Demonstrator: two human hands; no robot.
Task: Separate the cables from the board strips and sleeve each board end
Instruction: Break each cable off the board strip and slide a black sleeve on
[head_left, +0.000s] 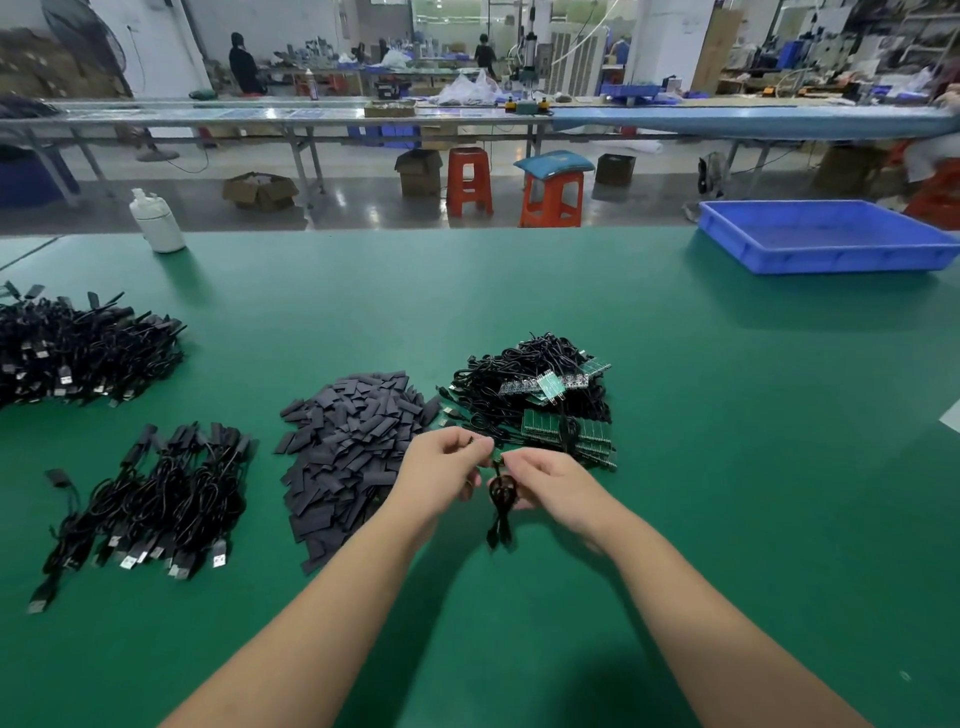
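My left hand (441, 470) and my right hand (545, 480) meet above the green table, just in front of a pile of black cables on green board strips (540, 400). Both pinch the top of one black coiled cable (502, 512), which hangs down between them; its board end is hidden by my fingers. A heap of dark grey sleeves (348, 447) lies left of my hands. A row of sleeved cables (156, 504) lies further left.
A big heap of black cables (78, 348) sits at the far left. A white bottle (156, 221) stands at the back left edge, a blue tray (826, 236) at the back right. Stools, benches and people are beyond the table.
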